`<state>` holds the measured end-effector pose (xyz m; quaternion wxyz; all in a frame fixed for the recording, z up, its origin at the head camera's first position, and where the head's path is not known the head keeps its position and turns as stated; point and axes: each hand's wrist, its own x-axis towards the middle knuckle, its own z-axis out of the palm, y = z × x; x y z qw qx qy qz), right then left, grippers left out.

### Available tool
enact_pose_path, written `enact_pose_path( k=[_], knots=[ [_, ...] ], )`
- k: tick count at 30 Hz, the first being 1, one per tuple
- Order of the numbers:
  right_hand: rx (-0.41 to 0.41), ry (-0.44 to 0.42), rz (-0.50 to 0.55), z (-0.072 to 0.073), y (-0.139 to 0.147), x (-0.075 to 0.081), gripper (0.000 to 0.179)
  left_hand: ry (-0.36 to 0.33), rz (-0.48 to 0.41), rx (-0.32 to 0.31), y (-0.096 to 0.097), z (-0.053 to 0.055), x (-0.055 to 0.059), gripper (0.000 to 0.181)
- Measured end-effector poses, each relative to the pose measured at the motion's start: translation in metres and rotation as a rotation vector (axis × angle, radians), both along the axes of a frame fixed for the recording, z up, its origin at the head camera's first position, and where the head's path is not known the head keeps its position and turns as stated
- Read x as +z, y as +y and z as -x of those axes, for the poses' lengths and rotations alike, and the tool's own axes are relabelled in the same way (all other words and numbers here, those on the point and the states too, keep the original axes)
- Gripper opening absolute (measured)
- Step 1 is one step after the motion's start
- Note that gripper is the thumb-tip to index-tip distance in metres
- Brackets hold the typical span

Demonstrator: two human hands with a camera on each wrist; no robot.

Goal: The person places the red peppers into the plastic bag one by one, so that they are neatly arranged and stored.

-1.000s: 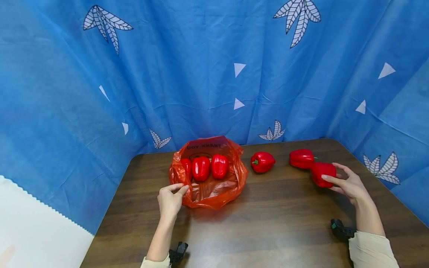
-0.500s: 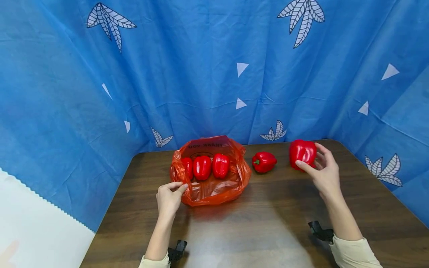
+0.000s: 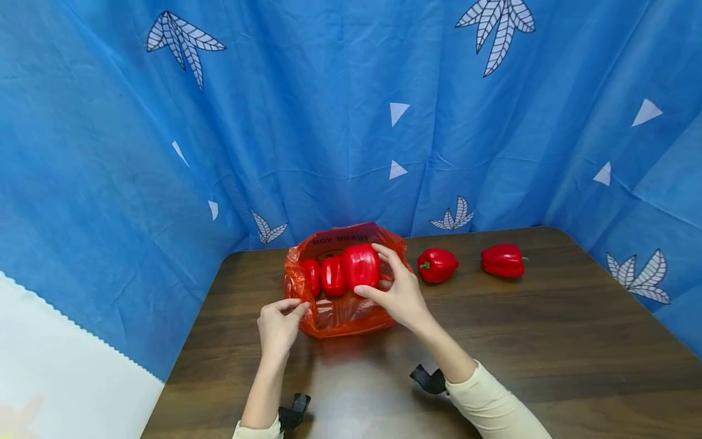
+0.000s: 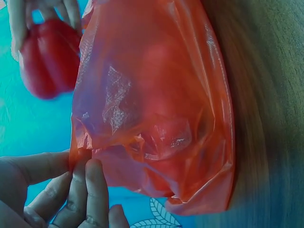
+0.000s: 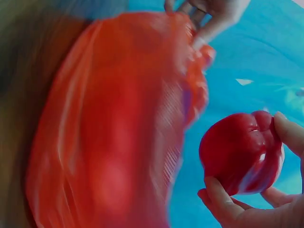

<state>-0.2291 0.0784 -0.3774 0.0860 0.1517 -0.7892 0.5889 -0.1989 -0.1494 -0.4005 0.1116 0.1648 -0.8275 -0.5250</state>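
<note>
Shiny red on every pepper [image 3: 360, 266], green on two stems [image 3: 425, 265] near the far edge of the tabletop [image 3: 548, 329], itself in brown wood grain. See-through orange-red on the bag [image 3: 345, 325], with dark letters [image 3: 353, 238]. Behind the far edge, blue on the curtain [image 3: 329, 122], with white leaves [image 3: 500, 42] and triangles [image 3: 397, 113].

On the worktop [image 3: 548, 335] I see a bag [image 3: 342, 328] with peppers [image 3: 333, 277] inside, two loose peppers [image 3: 437, 265] rightward, a curtain [image 3: 329, 122] behind.

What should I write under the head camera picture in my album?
Right hand holds a red pepper at the open bag that the left hand pinches.
</note>
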Motion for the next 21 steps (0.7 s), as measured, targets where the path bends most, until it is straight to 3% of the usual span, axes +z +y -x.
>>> enact_pose_path(
  k=[6,11,21],
  knots=[
    [0.007,-0.004,-0.075,0.017,-0.034,-0.019,0.079,0.002,-0.001,0.004,-0.001,0.001,0.0,0.019],
    [0.061,0.007,-0.146,0.027,-0.05,-0.036,0.078,0.012,-0.016,-0.002,-0.001,0.001,0.001,0.019],
    [0.137,-0.005,-0.256,0.026,-0.066,-0.058,0.076,0.014,-0.028,-0.008,0.0,-0.002,0.003,0.019]
  ],
)
